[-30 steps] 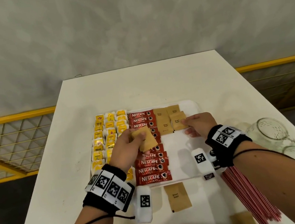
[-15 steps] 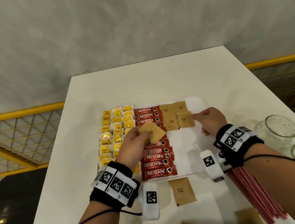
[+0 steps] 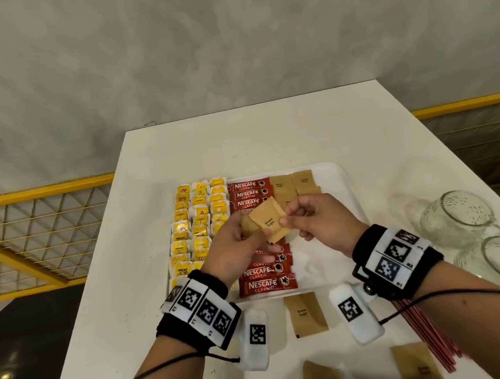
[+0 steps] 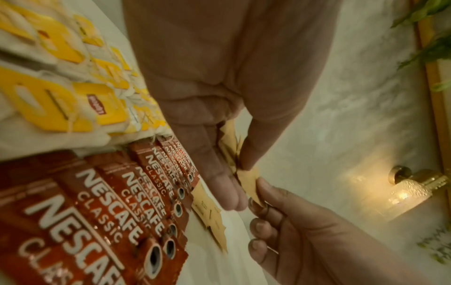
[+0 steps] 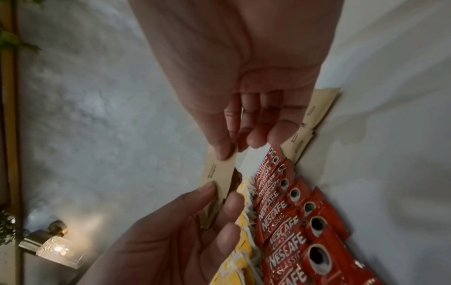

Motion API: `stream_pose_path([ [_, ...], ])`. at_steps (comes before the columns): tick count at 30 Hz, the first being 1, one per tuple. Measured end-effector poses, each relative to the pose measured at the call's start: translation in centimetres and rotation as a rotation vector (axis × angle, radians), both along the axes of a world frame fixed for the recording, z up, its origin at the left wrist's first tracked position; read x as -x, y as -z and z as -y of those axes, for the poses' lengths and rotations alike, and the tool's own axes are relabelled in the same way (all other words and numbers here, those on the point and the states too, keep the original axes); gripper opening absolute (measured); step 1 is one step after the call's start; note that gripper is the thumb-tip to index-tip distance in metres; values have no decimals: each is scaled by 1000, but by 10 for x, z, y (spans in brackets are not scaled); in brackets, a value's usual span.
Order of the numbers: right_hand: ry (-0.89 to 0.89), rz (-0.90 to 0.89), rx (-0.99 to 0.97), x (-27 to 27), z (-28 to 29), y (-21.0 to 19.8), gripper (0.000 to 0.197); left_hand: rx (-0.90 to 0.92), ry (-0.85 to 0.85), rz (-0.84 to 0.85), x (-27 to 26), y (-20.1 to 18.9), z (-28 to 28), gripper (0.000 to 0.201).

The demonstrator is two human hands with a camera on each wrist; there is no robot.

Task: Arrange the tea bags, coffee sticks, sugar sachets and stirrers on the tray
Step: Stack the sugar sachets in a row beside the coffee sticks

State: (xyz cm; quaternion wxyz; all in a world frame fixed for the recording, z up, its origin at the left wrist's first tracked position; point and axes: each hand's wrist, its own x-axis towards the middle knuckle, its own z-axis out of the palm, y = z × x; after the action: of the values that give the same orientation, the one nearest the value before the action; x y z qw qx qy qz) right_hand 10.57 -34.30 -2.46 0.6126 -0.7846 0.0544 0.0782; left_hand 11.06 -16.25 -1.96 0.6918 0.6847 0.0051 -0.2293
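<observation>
Left hand [image 3: 236, 251] pinches the brown sugar sachet [image 3: 269, 223] above the tray [image 3: 348, 199], while the right hand [image 3: 317, 224] pinches its right edge, nearer to the sugar column.

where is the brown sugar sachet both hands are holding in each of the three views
Head: brown sugar sachet at centre, above the tray, between the left hand and right hand.
Left wrist: right of centre, a tan edge pinched between fingertips.
Right wrist: left of centre, its pale face showing.
Shared landmark: the red Nescafe coffee sticks lying below it.
</observation>
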Motion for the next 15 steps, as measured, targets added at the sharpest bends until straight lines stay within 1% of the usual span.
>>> stream_pose_path([
  [2, -57, -28, 70, 4, 2, 2, 10, -35, -6, 11, 1, 2, -2, 29],
  [4, -77, -68, 74, 9, 7, 5, 9, -35, -58, 5, 1, 3, -5, 26],
  [5, -40, -80, 46, 10, 10, 7, 9, -19, -107, -1, 1, 4, -7, 25],
  [8, 203, -116, -56, 6, 25, 13, 2, 45, -267, -15, -2, 6, -12, 31],
  [10, 299, -161, -88, 1, 34, 18, 4, 67, -312, -22, -4, 8, -13, 32],
  [13, 274, -232, 16, -5, 36, 29, 7, 23, -327, -10, -5, 10, -12, 25],
  [15, 246, -262, 87, -7, 33, 34, 6, 10, -328, -2, -6, 12, -12, 25],
])
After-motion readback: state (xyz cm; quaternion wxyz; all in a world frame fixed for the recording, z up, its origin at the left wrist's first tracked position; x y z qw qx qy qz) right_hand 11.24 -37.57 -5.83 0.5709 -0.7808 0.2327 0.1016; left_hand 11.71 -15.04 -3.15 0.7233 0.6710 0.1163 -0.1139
